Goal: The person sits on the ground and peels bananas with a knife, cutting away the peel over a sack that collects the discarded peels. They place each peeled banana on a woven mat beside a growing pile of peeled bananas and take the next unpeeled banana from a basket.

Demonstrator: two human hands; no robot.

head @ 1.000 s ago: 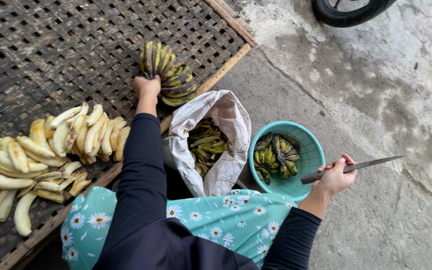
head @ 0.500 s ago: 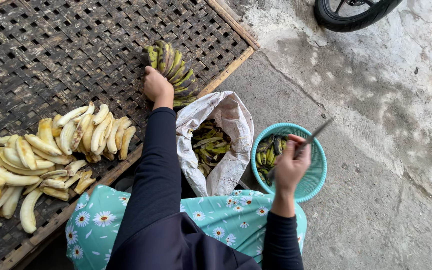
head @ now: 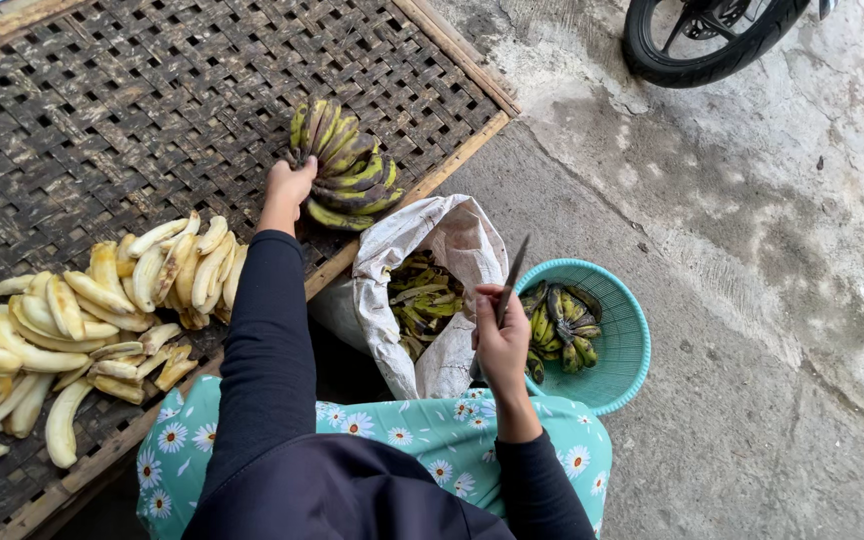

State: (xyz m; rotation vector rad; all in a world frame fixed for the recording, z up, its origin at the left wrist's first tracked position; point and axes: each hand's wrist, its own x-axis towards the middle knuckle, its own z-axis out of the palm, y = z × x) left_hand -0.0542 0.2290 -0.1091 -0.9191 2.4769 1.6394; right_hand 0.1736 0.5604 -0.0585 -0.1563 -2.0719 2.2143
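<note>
A bunch of green bananas (head: 344,165) is gripped at its near end by the left hand (head: 288,187), resting on the woven bamboo mat (head: 102,110). A knife (head: 509,283) is clenched in the right hand (head: 501,340), blade pointing up. Just beyond that hand a teal basket (head: 624,345) is seen, a white sack (head: 432,290) beside it. Peeled bananas (head: 82,310) lie left of the left hand.

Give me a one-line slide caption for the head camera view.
Left hand grips a banana bunch on woven mat; right hand holds a knife.
</note>
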